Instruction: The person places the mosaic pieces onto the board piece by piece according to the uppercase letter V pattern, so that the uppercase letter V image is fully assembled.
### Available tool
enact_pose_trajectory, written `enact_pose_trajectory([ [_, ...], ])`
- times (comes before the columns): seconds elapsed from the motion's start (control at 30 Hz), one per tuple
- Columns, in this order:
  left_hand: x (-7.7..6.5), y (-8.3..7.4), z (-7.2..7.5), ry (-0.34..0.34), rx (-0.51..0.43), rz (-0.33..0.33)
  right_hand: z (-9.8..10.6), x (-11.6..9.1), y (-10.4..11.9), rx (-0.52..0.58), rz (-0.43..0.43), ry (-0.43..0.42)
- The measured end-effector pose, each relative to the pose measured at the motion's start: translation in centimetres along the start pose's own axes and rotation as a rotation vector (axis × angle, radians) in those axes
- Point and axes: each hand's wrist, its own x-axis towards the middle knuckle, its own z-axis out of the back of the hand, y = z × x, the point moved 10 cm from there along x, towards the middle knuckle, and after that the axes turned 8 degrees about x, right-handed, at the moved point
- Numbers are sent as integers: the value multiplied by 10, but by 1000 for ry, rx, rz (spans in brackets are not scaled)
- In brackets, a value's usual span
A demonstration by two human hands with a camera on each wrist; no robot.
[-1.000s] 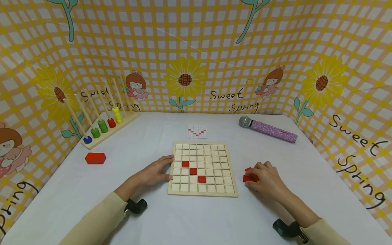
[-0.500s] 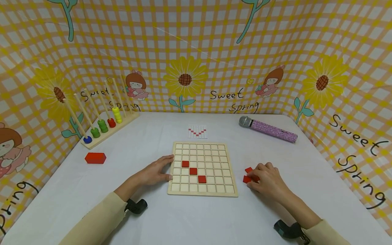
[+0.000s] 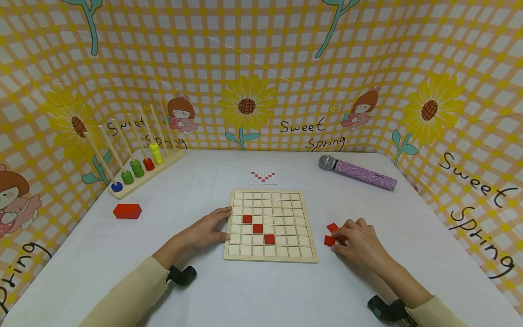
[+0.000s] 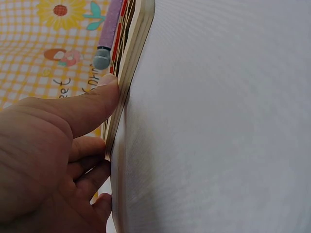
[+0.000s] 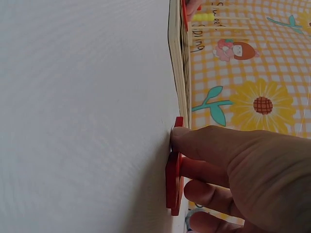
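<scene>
A wooden grid board [image 3: 282, 255] lies flat in the middle of the table in the head view, with red square tiles in 3 cells, one of them a red tile [image 3: 269, 239]. My left hand [image 3: 204, 230] rests against the board's left edge, thumb and fingers spread; the left wrist view shows the thumb [image 4: 99, 99] touching the rim. Right of the board, my right hand [image 3: 361, 245] has thumb and fingertips on a small cluster of loose red tiles [image 3: 329, 241], and pinches one red tile [image 5: 173, 179]. The fingers partly hide the cluster.
A small pattern card [image 3: 263, 175] lies behind the board. A glittery purple microphone [image 3: 363, 175] is at the back right. At the left stand a peg abacus [image 3: 143, 175] with coloured beads and a red block [image 3: 127, 211]. A checked cloth [image 3: 282, 68] surrounds the table.
My right hand has shifted slightly to the right, and the loose red tiles under its fingers have moved and spread a little. The left hand and board stay still.
</scene>
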Motion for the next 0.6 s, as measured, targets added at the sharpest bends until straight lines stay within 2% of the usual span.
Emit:
enact_pose_trajectory([
  [0.6, 0, -2, 1, -3, 2, -8, 1, 0, -1, 10, -6, -12],
])
